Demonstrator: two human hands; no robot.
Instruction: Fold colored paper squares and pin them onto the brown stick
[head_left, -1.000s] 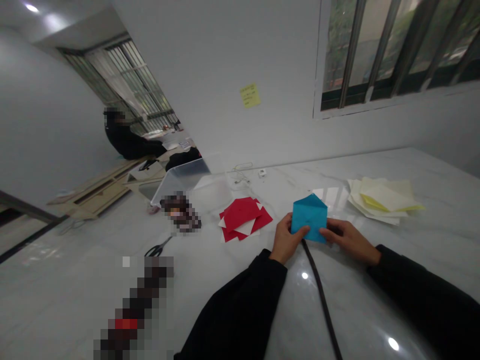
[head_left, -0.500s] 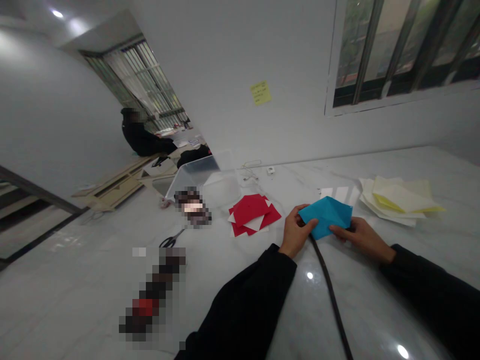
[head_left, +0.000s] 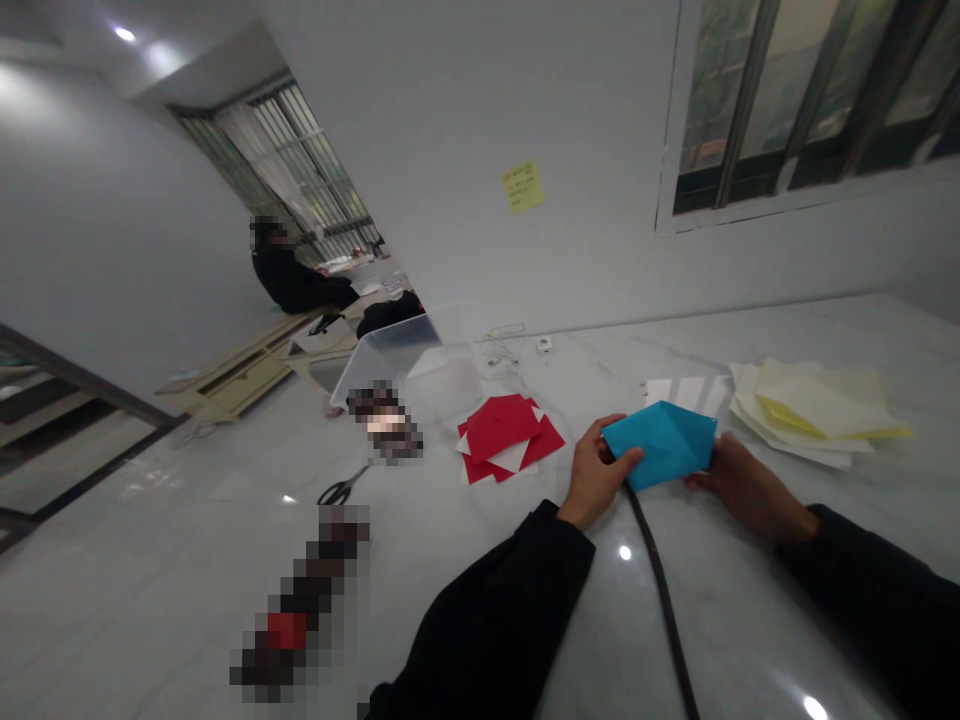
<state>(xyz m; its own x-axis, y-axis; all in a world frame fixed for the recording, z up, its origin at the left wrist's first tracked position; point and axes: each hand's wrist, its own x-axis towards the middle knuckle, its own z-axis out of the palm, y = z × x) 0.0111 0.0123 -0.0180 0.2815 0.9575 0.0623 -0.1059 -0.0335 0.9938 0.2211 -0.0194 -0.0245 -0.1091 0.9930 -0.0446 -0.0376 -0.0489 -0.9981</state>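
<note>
A folded blue paper [head_left: 661, 442] is held just above the white table [head_left: 525, 600], lying nearly flat with its folds facing up. My left hand [head_left: 595, 480] pinches its left corner, thumb on top. My right hand [head_left: 746, 488] grips its right edge, with the fingers tucked behind the sheet. Both arms are in black sleeves. A dark cable [head_left: 660, 590] runs from under the paper toward me.
A pile of red and white paper squares [head_left: 508, 438] lies left of my hands, and cream and yellow sheets [head_left: 817, 410] lie to the right. Black scissors [head_left: 341, 489] and a clear plastic box [head_left: 409, 365] sit further left. Another person [head_left: 289, 275] sits far off.
The blue paper was upright with its point up; it has tipped over to lie nearly flat and shifted slightly right. My right hand moved from its front to its right edge.
</note>
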